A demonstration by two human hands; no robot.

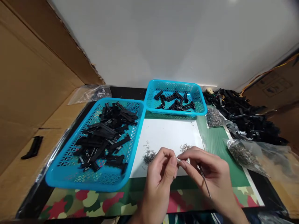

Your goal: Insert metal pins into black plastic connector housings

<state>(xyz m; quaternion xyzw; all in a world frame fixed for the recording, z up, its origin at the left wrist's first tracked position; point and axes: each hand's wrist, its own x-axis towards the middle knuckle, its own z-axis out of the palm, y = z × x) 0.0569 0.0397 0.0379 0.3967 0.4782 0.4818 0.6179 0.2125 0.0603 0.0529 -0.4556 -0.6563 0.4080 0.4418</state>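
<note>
Over the white sheet (167, 132), my left hand (162, 174) and my right hand (207, 171) meet at the fingertips. Both pinch at a tiny pale piece (178, 160), mostly covered by the fingers, whose kind I cannot make out. A thin dark metal rod-like tool (205, 183) rests across my right palm under the curled fingers; its upper end is hidden. Just left of my left hand lies a pile of fine wire springs (149, 156). Another heap of small metal wire parts (185, 147) shows behind my right fingers, partly covered.
A large blue basket (93, 185) of black plastic parts stands left, a smaller blue basket (175, 112) behind. At right lie a pile of black parts (243, 109) and bags of small metal parts (214, 117). Cardboard (30, 77) walls the left; one black part (33, 147) lies there.
</note>
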